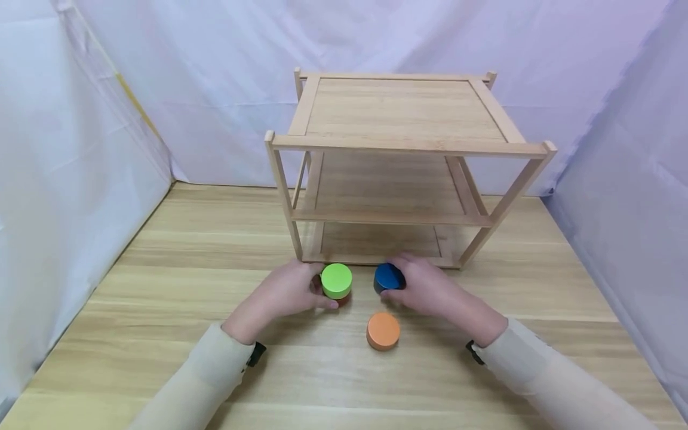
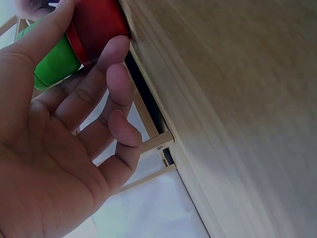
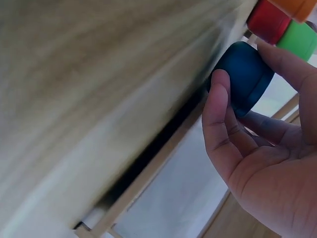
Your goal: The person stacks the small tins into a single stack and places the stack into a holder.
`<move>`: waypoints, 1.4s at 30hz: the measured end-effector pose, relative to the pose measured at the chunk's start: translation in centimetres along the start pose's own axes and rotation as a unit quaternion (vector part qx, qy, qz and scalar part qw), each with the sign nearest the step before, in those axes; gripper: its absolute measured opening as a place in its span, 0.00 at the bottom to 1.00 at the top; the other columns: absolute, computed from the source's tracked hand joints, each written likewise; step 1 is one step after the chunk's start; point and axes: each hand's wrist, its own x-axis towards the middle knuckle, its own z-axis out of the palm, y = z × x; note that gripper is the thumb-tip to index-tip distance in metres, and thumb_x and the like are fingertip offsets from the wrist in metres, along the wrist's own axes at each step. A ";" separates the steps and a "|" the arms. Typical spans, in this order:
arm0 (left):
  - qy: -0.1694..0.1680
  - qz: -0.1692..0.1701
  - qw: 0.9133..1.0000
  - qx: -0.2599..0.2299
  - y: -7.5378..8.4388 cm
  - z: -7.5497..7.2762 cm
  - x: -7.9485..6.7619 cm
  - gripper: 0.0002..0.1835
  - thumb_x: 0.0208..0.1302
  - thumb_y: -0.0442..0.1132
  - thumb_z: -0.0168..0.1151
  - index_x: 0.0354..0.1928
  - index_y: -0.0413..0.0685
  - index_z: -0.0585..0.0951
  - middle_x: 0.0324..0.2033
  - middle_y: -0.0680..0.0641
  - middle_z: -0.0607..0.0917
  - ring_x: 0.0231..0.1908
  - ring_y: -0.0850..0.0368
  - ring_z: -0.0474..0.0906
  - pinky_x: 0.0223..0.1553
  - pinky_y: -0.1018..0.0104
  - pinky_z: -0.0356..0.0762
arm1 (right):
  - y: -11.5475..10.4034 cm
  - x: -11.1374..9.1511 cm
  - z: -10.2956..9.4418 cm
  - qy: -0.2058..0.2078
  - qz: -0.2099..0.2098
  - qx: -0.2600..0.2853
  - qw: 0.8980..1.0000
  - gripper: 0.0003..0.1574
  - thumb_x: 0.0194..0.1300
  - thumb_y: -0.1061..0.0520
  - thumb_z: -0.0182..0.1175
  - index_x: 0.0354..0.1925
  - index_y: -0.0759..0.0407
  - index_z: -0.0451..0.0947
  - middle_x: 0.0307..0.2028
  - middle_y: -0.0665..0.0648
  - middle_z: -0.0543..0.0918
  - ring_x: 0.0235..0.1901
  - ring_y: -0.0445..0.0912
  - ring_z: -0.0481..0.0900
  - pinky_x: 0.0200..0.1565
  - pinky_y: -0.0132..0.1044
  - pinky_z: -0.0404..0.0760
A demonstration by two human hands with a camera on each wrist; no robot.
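Small round lidded-looking containers stand on the table before the shelf. A green one (image 1: 337, 279) sits on top of a red one (image 2: 101, 27). My left hand (image 1: 292, 289) holds this stack from the left, thumb on the near side and fingers round the far side. To its right, my right hand (image 1: 424, 285) grips a blue container (image 3: 242, 74) between thumb and fingers, low over the table. An orange container (image 1: 383, 330) stands nearer to me, between the two hands, touched by neither.
A wooden shelf rack (image 1: 400, 146) with three tiers stands close behind the containers, its bottom front edge just beyond my fingers. The wood-grain table (image 1: 215, 239) is bordered by white cloth (image 1: 226, 89) at the back and sides.
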 end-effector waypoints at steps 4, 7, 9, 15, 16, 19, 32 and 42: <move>0.003 0.006 1.000 0.024 -0.1 0.1 -0.1 0.22 0.56 0.50 0.84 0.50 0.53 0.86 0.30 0.57 0.86 0.32 0.63 0.80 0.38 0.61 0.81 | -0.7 -0.1 -0.9 0.008 0.000 0.009 1.000 0.41 0.66 0.47 0.76 0.69 0.63 0.75 0.65 0.65 0.82 0.62 0.60 0.84 0.60 0.58 0.86; -0.003 -0.006 1.000 0.024 -0.1 -0.1 -0.1 0.26 0.56 0.50 0.84 0.54 0.53 0.85 0.30 0.58 0.86 0.33 0.63 0.81 0.39 0.60 0.82 | -1.6 -0.2 -1.7 0.021 -0.014 0.011 1.000 0.42 0.66 0.47 0.76 0.70 0.64 0.75 0.65 0.66 0.82 0.61 0.61 0.84 0.58 0.58 0.87; -0.009 -0.014 1.000 0.010 -0.1 -0.1 -0.1 0.33 0.54 0.52 0.85 0.60 0.51 0.83 0.29 0.58 0.85 0.32 0.63 0.80 0.39 0.61 0.81 | -2.2 -0.2 -2.2 0.031 -0.028 0.010 0.999 0.42 0.66 0.47 0.76 0.70 0.63 0.75 0.64 0.66 0.83 0.59 0.61 0.85 0.56 0.57 0.88; -0.009 0.002 1.000 -0.029 0.1 -0.2 -0.2 0.39 0.53 0.55 0.85 0.65 0.51 0.81 0.42 0.55 0.89 0.43 0.59 0.84 0.49 0.58 0.84 | -3.6 -0.7 -3.3 0.059 -0.070 0.015 0.996 0.42 0.65 0.47 0.77 0.69 0.62 0.76 0.59 0.62 0.85 0.52 0.54 0.87 0.52 0.51 0.90; -0.007 0.007 0.999 -0.037 0.2 -0.2 -0.1 0.39 0.53 0.55 0.85 0.65 0.51 0.81 0.46 0.54 0.89 0.46 0.58 0.84 0.53 0.56 0.85 | -3.8 -0.8 -3.6 0.066 -0.078 0.017 0.995 0.42 0.64 0.48 0.78 0.69 0.62 0.76 0.58 0.62 0.86 0.51 0.54 0.88 0.51 0.50 0.91; -0.008 0.021 0.998 -0.058 0.3 -0.1 0.4 0.38 0.53 0.53 0.86 0.64 0.52 0.81 0.53 0.54 0.88 0.53 0.55 0.83 0.59 0.53 0.83 | -4.5 -1.0 -4.4 0.081 -0.096 0.022 0.992 0.42 0.64 0.49 0.78 0.69 0.64 0.76 0.56 0.61 0.86 0.47 0.51 0.88 0.49 0.46 0.91; -0.053 0.061 0.991 -0.106 -0.2 0.2 1.6 0.29 0.57 0.46 0.84 0.59 0.53 0.82 0.49 0.56 0.88 0.47 0.59 0.81 0.58 0.56 0.81 | -6.7 -0.7 -4.9 0.040 -0.073 0.098 0.992 0.42 0.66 0.49 0.77 0.72 0.59 0.73 0.61 0.58 0.84 0.43 0.46 0.85 0.47 0.39 0.89; -0.047 0.052 0.991 -0.112 -0.2 0.0 1.7 0.29 0.57 0.44 0.84 0.60 0.52 0.82 0.50 0.55 0.89 0.44 0.58 0.81 0.52 0.60 0.82 | -7.6 0.4 -3.7 0.026 -0.102 0.109 0.989 0.42 0.66 0.51 0.76 0.73 0.60 0.73 0.61 0.58 0.82 0.49 0.49 0.83 0.51 0.42 0.89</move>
